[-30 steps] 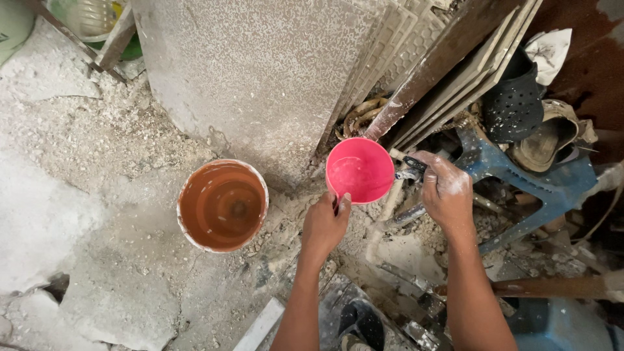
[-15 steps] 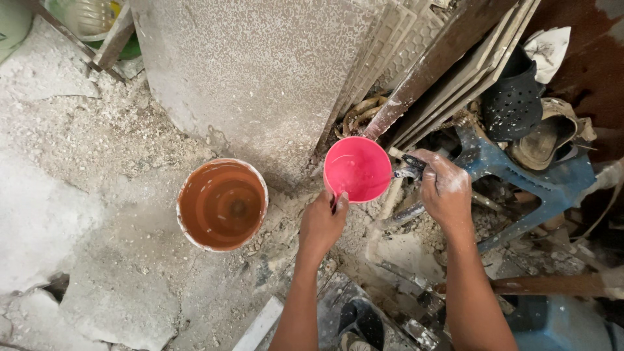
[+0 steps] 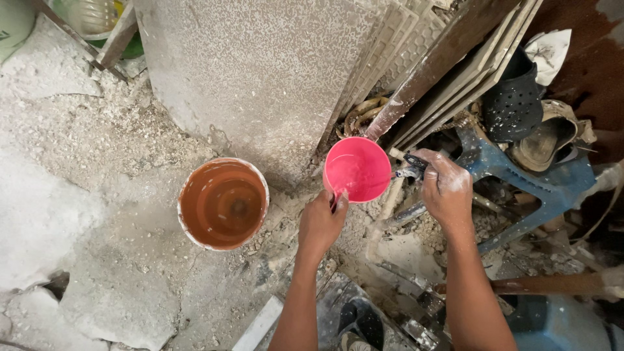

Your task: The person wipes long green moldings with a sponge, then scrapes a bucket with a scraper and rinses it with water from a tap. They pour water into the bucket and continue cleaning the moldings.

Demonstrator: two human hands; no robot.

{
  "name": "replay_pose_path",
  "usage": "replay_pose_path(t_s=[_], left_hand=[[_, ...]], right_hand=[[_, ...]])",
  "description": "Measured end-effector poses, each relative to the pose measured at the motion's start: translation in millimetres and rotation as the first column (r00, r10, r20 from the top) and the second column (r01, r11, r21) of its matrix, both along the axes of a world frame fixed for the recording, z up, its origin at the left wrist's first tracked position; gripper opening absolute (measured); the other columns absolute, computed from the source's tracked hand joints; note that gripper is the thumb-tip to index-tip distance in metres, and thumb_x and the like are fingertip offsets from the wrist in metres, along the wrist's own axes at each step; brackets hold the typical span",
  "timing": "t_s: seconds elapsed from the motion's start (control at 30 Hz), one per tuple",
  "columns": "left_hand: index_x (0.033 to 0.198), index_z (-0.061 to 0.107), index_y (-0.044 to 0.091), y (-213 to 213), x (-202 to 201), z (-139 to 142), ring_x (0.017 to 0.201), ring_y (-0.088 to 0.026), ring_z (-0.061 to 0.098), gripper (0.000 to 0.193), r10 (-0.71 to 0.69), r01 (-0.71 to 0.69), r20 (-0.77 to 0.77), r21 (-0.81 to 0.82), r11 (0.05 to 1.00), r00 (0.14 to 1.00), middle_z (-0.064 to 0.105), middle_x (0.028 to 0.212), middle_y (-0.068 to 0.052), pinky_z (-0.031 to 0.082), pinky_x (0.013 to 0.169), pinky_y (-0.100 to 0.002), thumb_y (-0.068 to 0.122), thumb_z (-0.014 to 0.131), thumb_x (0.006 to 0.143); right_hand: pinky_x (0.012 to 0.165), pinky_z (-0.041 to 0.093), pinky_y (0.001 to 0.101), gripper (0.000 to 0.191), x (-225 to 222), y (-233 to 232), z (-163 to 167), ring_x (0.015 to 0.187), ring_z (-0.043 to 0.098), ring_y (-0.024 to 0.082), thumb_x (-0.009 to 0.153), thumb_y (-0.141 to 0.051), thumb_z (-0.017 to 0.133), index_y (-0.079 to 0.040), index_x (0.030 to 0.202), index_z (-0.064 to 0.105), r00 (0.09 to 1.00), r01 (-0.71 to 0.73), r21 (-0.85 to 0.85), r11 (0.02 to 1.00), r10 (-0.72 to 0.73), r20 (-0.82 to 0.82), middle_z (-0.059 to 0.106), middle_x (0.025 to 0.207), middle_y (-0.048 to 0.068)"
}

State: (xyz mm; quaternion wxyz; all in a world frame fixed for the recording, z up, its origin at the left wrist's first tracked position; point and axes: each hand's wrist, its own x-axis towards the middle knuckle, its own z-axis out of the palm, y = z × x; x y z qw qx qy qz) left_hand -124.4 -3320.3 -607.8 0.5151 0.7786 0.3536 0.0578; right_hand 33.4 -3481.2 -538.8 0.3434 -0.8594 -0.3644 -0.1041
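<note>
My left hand [image 3: 321, 223] grips the handle of a pink plastic scoop cup [image 3: 357, 169], held upright above the rubble with a little pale liquid in it. My right hand [image 3: 446, 187], dusted white, is closed on a small dark tap or nozzle [image 3: 409, 168] whose tip touches the cup's right rim. An orange bucket [image 3: 223, 203] with wet, muddy insides stands on the floor left of the cup.
A large grey stone slab [image 3: 260, 71] leans upright behind the cup, with stacked tiles and a wooden plank [image 3: 448, 52] to its right. A blue plastic stool [image 3: 520, 175], dark sandals [image 3: 513, 104] and debris crowd the right. Crumbled cement covers the floor at left.
The pink cup has shifted slightly left and down under the nozzle. Both hands stay almost in place.
</note>
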Motion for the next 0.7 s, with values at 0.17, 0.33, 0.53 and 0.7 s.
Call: replay_pose_path(t_s=[0.17, 0.33, 0.53, 0.7], left_hand=[[0.084, 0.064, 0.000, -0.1, -0.4, -2.9, 0.065, -0.037, 0.070, 0.036, -0.001, 0.000, 0.018, 0.025, 1.000, 1.000, 0.069, 0.072, -0.021, 0.052, 0.063, -0.047, 0.034, 0.064, 0.096], [0.084, 0.064, 0.000, 0.0, -0.5, -2.8, 0.065, -0.036, 0.070, 0.035, 0.002, -0.002, 0.013, 0.009, 1.000, 1.000, 0.069, 0.072, -0.021, 0.052, 0.063, -0.046, 0.033, 0.064, 0.096], [0.084, 0.064, 0.000, 0.8, -0.4, -1.8, 0.065, -0.037, 0.069, 0.037, 0.000, 0.000, -0.001, 0.008, 1.000, 1.000, 0.069, 0.072, -0.021, 0.051, 0.063, -0.047, 0.034, 0.063, 0.096], [0.085, 0.065, 0.000, 0.7, -0.7, -3.3, 0.066, -0.037, 0.070, 0.036, 0.002, -0.002, -0.004, 0.015, 1.000, 1.000, 0.070, 0.074, -0.021, 0.052, 0.063, -0.047, 0.035, 0.064, 0.096]], right_hand=[[0.064, 0.052, 0.0386, 0.037, -0.3, 0.1, 0.3, 0.063, 0.064, 0.028, 0.091, 0.006, 0.048, -0.004, 0.115, 0.074, 1.000, -0.027, 0.021, 0.999, 0.027, 0.014, 0.070, 0.088, 0.019], [0.065, 0.053, 0.0385, 0.036, -0.5, 0.2, -0.5, 0.065, 0.064, 0.029, 0.092, 0.006, 0.048, -0.004, 0.116, 0.074, 0.998, -0.052, 0.038, 0.998, 0.050, 0.050, 0.070, 0.089, 0.020], [0.063, 0.052, 0.0389, 0.037, 0.1, -0.6, -1.9, 0.062, 0.063, 0.029, 0.092, 0.006, 0.048, -0.005, 0.116, 0.075, 0.999, -0.019, 0.015, 1.000, 0.019, 0.039, 0.069, 0.084, 0.019], [0.063, 0.053, 0.0383, 0.037, 0.8, -0.8, -3.7, 0.063, 0.065, 0.027, 0.092, 0.006, 0.048, -0.004, 0.116, 0.074, 0.999, -0.034, 0.027, 0.999, 0.033, 0.039, 0.070, 0.087, 0.019]])
